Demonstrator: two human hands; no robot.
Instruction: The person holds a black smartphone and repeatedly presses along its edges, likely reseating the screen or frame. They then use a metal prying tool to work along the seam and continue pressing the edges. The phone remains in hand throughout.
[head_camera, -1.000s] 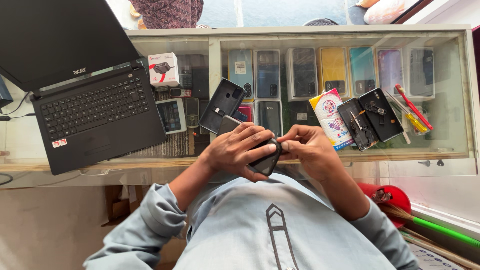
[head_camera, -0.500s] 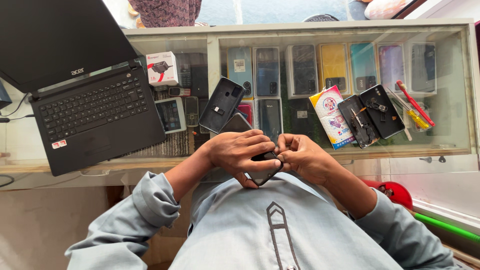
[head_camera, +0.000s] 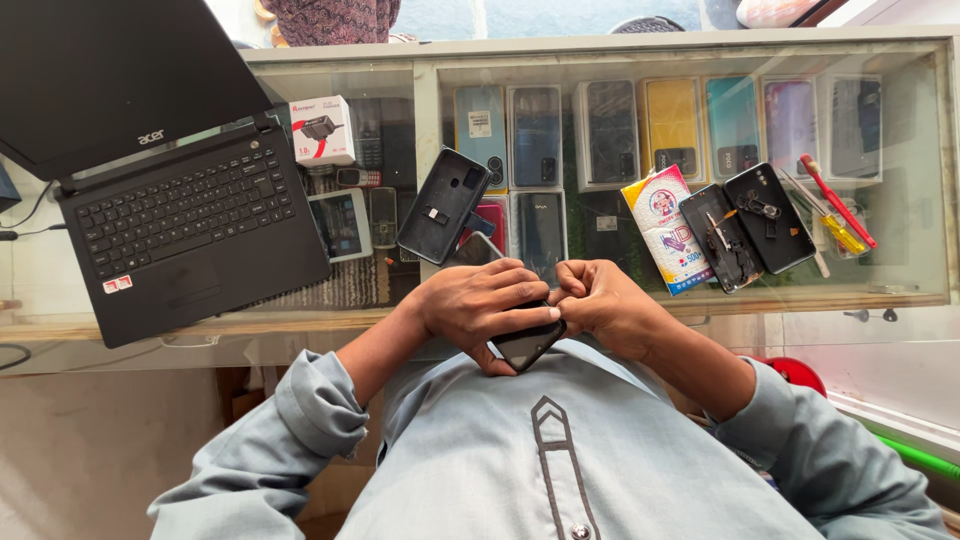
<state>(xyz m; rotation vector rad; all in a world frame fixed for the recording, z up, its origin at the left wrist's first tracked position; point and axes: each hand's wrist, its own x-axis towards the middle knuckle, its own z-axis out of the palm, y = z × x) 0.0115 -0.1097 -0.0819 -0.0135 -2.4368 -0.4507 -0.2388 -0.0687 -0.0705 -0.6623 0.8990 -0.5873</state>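
Both hands at chest: left hand wraps dark phone; right hand fisted at phone's edge.

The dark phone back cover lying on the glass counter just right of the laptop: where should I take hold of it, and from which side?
Grip the dark phone back cover across its two long edges near the middle, coming down from above. It lies flat and tilted, its lower end overhanging another phone, so that end probably offers a lip. The left hand is nearest, though it holds a black phone.
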